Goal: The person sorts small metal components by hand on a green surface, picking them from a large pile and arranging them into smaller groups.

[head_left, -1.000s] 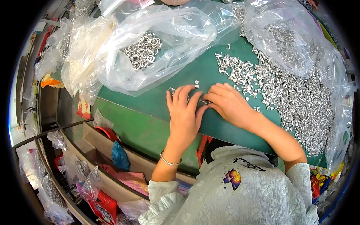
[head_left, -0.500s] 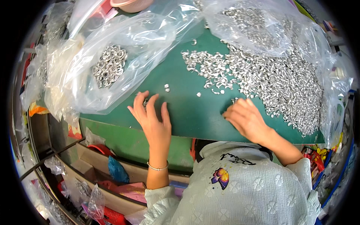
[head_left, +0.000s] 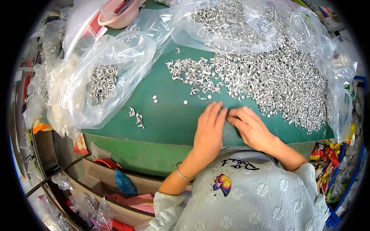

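Note:
Close to the near edge of the green table (head_left: 169,119), my left hand (head_left: 210,129) and my right hand (head_left: 250,127) meet, fingertips nearly touching. Both have their fingers drawn together; whatever sits between the tips is hidden and slightly blurred. Just beyond them spreads a big heap of small silvery hook-shaped metal pieces (head_left: 269,81). A few similar curved pieces (head_left: 138,119) lie apart on the left. Small flower-shaped metal bits (head_left: 155,99) rest near the middle, with a single flower-shaped bit (head_left: 185,102) closer to my left hand.
At left lies a clear plastic bag (head_left: 127,57) with silvery rings (head_left: 102,82) inside. Another clear bag (head_left: 227,38) drapes over the heap's far side. A pink basket (head_left: 119,17) stands at the far left. Below the table edge is an open drawer (head_left: 96,173) with a blue bag (head_left: 125,182).
My left hand has moved right from the left side of the table to meet my right hand. Curved pieces now show where it was. The view has shifted slightly.

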`<state>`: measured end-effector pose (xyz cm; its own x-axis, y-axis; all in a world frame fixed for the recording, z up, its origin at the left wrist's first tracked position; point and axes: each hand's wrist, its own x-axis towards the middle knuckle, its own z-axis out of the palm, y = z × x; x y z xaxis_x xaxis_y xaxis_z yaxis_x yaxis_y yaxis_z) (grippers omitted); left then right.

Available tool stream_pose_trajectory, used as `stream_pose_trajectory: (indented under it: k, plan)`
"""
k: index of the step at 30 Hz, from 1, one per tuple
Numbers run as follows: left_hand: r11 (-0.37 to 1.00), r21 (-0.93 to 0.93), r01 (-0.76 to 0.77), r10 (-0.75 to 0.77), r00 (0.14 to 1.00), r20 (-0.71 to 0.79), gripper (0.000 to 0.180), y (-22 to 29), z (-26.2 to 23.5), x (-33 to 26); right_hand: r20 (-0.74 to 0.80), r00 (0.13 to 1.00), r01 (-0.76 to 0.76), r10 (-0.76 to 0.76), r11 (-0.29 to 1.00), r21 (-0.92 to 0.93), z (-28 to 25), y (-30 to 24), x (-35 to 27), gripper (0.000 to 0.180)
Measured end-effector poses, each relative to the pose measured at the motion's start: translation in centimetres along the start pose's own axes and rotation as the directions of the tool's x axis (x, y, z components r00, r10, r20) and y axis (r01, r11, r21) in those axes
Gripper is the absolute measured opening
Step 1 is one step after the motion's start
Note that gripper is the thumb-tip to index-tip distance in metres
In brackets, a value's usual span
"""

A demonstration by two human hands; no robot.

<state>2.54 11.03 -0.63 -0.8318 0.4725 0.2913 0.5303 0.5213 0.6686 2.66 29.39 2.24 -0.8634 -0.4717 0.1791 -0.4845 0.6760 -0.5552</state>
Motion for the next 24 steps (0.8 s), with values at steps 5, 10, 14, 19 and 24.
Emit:
stream_pose_trajectory:
  k: [5,10,14,19,24]
  plan:
    - [0.976,-0.199,0.094,-0.09,0.995,0.032,0.052,2.0,0.4,-0.7,-0.18,0.983,0.026,-0.027,1.0,-0.004,-0.8,1.6,3.2,0.025]
    - [0.971,0.163,0.173,-0.138,0.97,-0.202,0.042,-0.2,-1.7,1.8,-0.089,0.992,0.063,-0.093,0.953,-0.296,1.2,2.0,5.6,0.031]
    - [0.952,0.179,0.25,-0.215,0.957,-0.193,0.026,-1.8,-1.7,1.8,-0.044,0.992,0.11,-0.122,0.969,-0.222,-0.1,3.0,3.2,0.023]
    - [0.975,0.065,0.215,-0.194,0.953,-0.234,0.019,-1.8,-2.1,1.6,-0.162,0.983,0.077,-0.082,0.996,-0.038,-0.9,3.1,4.3,0.017]
    - [0.968,0.006,0.249,-0.242,0.947,-0.21,0.022,-0.9,-2.0,-0.2,-0.295,0.955,-0.033,0.015,0.998,-0.053,-1.6,3.3,3.3,0.018]
